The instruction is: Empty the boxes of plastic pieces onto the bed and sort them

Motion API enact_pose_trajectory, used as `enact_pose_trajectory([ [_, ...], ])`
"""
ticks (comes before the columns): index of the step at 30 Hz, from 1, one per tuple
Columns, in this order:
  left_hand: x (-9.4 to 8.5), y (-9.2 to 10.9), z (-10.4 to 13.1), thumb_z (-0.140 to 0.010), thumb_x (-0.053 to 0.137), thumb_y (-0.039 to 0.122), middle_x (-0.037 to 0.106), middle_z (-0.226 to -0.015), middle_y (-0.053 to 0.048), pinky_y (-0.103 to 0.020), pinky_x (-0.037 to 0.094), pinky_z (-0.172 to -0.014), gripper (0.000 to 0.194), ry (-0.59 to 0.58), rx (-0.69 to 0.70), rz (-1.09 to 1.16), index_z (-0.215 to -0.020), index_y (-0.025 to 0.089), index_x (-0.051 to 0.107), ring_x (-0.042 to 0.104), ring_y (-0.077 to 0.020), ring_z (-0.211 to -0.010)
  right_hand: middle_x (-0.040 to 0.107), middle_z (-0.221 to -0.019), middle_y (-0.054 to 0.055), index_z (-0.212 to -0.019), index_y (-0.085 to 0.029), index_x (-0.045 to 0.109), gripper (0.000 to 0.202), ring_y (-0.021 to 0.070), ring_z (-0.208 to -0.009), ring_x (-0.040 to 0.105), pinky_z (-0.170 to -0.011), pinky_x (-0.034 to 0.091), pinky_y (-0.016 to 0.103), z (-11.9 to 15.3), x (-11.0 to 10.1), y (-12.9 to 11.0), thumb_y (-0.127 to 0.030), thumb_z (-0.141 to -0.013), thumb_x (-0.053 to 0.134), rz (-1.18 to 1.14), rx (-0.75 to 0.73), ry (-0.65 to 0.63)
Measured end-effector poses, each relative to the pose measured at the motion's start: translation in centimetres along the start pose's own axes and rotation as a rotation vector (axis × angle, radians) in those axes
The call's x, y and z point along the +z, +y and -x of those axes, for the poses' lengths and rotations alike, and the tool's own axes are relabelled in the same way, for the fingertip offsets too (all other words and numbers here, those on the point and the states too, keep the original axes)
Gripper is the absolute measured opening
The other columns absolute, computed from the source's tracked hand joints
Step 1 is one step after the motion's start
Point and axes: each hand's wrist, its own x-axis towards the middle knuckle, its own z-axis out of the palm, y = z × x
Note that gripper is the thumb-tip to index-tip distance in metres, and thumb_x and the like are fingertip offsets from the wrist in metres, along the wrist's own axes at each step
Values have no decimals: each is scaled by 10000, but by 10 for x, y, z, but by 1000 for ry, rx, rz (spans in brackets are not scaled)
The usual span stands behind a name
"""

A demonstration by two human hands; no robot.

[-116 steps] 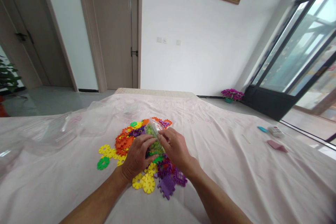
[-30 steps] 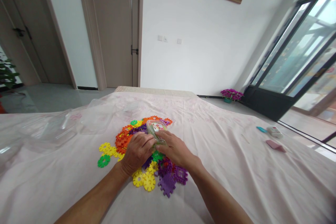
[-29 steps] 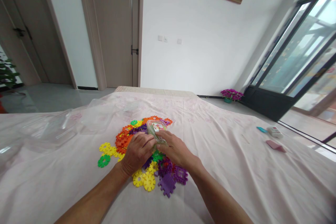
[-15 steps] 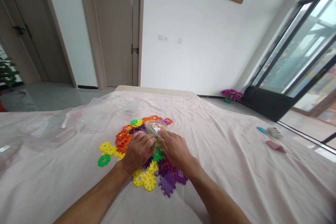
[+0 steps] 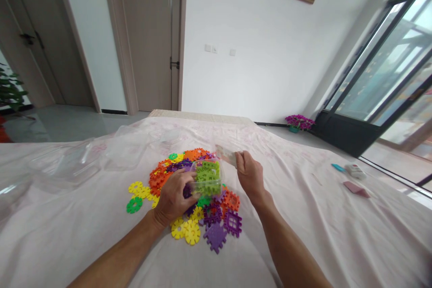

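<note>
Light-green plastic building pieces (image 5: 206, 172) fill a clear plastic box (image 5: 221, 184), which stands over a heap of coloured pieces. My left hand (image 5: 176, 193) grips the box by its left side. Held off to the right, the box's clear lid (image 5: 227, 155) is pinched at its edge by my right hand (image 5: 249, 172); the lid is blurred and tilted. Around the box lie orange pieces (image 5: 158, 181), yellow notched discs (image 5: 192, 233), a green disc (image 5: 134, 205), a purple square piece (image 5: 215, 236) and a purple window-like frame (image 5: 233, 222).
More clear plastic containers (image 5: 124, 148) stand along the left of the pale cloth (image 5: 286, 234). At the right lie a pink folded cloth (image 5: 356, 189), a small white object (image 5: 355, 171) and a blue item (image 5: 338, 168). A potted purple flower (image 5: 299, 122) sits beyond on the floor.
The lid has come off the box and moved right with my right hand, baring the green pieces. My left hand stays at the box's left side.
</note>
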Motion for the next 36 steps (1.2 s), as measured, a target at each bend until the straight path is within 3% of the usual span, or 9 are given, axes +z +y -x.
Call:
enact_pose_trajectory([
  [4, 8, 4, 0, -765, 793, 375, 687, -1192, -96, -408, 553, -937, 470, 73, -457, 255, -1118, 217, 526, 672, -240, -1089, 593, -639, 1, -732, -216, 526, 356, 132, -550, 499, -590, 249, 273, -4, 2, 6, -409, -1009, 416, -80, 58, 72],
  [7, 12, 8, -4, -761, 786, 387, 695, -1125, -76, -364, 565, -902, 460, 180, -741, 558, -1075, 213, 500, 697, -217, -1029, 543, -603, -17, -693, -217, 494, 363, 122, -532, 431, -588, 236, 273, -5, 4, 8, -412, -995, 438, -110, 68, 69],
  [12, 12, 12, -13, -739, 793, 448, 708, -972, -36, -313, 564, -862, 468, 243, -1027, 802, -1032, 195, 530, 713, -196, -940, 517, -592, -26, -681, -218, 483, 370, 122, -537, 391, -588, 236, 271, -5, 7, 10, -421, -988, 446, -134, 84, 66],
  [18, 12, 16, -18, -800, 713, 560, 730, -1039, -49, -299, 605, -715, 500, 269, -1249, 1165, -1117, 208, 554, 736, -163, -740, 512, -582, -27, -691, -216, 512, 398, 127, -553, 431, -585, 285, 256, -5, 6, 13, -481, -982, 451, -193, 114, 114],
  [21, 12, 21, -19, -820, 682, 590, 738, -1066, -84, -287, 607, -689, 525, 234, -1260, 1265, -1137, 195, 540, 736, -161, -723, 529, -586, -21, -699, -209, 554, 419, 129, -559, 461, -582, 325, 253, -5, 5, 12, -508, -974, 454, -237, 130, 120],
  [25, 9, 25, -21, -828, 724, 485, 658, -1301, -99, -300, 607, -769, 485, 167, -1099, 1284, -1154, 219, 483, 741, -150, -802, 567, -629, -12, -861, -183, 676, 444, 135, -569, 527, -568, 419, 252, -6, 3, 9, -559, -956, 460, -454, 203, 142],
  [31, 9, 10, -12, -747, 816, 262, 511, -1479, -112, -382, 580, -920, 546, -32, -747, 1043, -1178, 240, 481, 697, -223, -1076, 590, -758, -1, -1084, -169, 693, 500, 135, -626, 564, -500, 494, 243, -14, -2, 13, -602, -863, 577, -878, 404, 258],
  [36, 13, -2, 5, -846, 708, 240, 550, -1439, -111, -421, 562, -971, 451, -179, -583, 727, -1256, 259, 520, 684, -228, -1115, 430, -615, -63, -1076, -170, 714, 471, 94, -508, 428, -417, 398, 203, -21, -12, 25, -565, -841, 611, -990, 492, 296],
])
